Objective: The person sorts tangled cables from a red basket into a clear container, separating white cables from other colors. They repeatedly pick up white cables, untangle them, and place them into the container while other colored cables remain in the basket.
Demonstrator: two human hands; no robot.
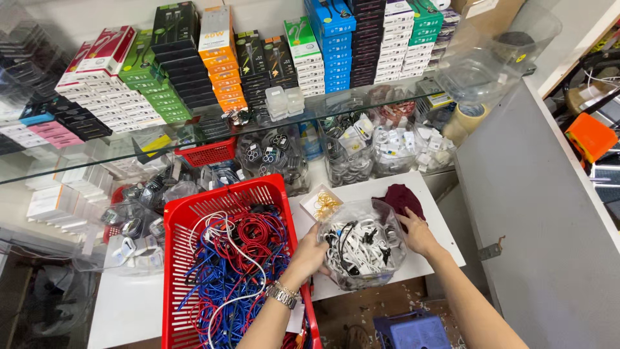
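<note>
Both hands clasp a clear plastic tub (361, 252) of white and black cables standing on the white bench (387, 190). The left hand (310, 255) has its fingers (321, 240) curled against the tub's left wall; the right hand (418, 234) has its fingers (405, 220) spread on its right rim. A red basket (177, 220) of tangled wires sits just left of the left fingers, a maroon cloth (400, 196) just beyond the right ones.

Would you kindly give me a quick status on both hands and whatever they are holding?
Left hand and right hand clasp the clear plastic jar of black and white cables from either side. Red basket of cables close on the left.
</note>
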